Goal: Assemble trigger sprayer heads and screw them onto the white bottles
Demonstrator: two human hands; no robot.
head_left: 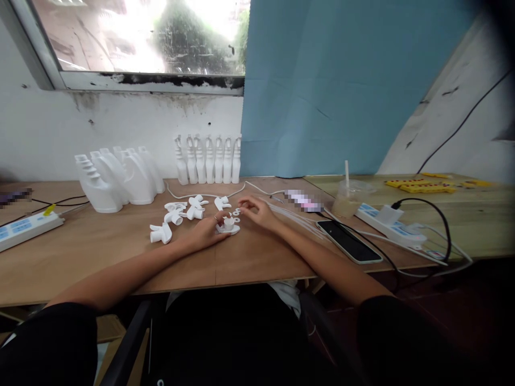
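My left hand (206,234) rests on the table with its thumb and fingers closed around a white trigger spray head (229,227), which stands with a round opening facing up. To the right, my right hand (259,213) hovers low with fingers bent and tips drawn together; whatever is between them is too small to make out. Small white rings (236,213) lie right beside its fingertips. Several more white spray heads (161,233) are scattered left of and behind my left hand, and a single spray head (222,202) lies just beyond it.
White jug-like bottles (102,185) stand at the back left, and a row of slim white bottles (209,163) lines the wall. Thin clear tubes (298,220), a phone (350,241), a drink cup (346,201) and a power strip (388,225) with cables are on the right.
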